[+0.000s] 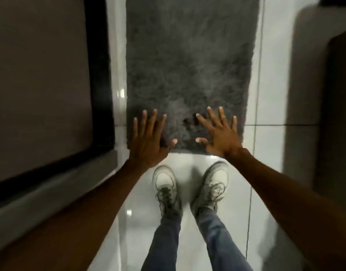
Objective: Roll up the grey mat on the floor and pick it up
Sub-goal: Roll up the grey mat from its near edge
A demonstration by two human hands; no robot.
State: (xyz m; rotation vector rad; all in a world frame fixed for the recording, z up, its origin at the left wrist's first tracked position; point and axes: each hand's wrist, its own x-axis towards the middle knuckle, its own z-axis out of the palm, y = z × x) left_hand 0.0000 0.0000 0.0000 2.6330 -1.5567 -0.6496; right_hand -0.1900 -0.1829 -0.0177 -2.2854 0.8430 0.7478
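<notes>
The head camera looks straight down at a glossy white tiled floor point(270, 79). A shaggy grey mat point(189, 61) lies flat and unrolled in the upper middle of the frame, running from the top edge down to a near edge just above centre. Its pile is long and fluffy, with a paler patch near the middle and small dark tufts close to the near edge.

The left hand point(148, 139) is at the lower left corner of the mat, palm down, with all its fingers point(144, 122) spread wide and straight and the thumb pointing inward toward the other hand. It grips nothing; the view does not show whether it presses on the pile or hangs just above it. The right hand point(220, 133) is over the lower right part of the mat, near its near edge, also palm down with fingers splayed wide and holding nothing. Both bare forearms run in from the lower corners of the frame.

Below the hands, in the lower middle, two white sneakers point(166, 184) stand on the tiles just short of the mat's near edge, toes toward it, with blue jeans point(217, 231) above them.

A dark panel with a black frame point(97, 75) fills the left side of the frame, beside the mat's left edge. A dark, blurred shape point(336, 114) takes up the right edge, well apart from the mat.
</notes>
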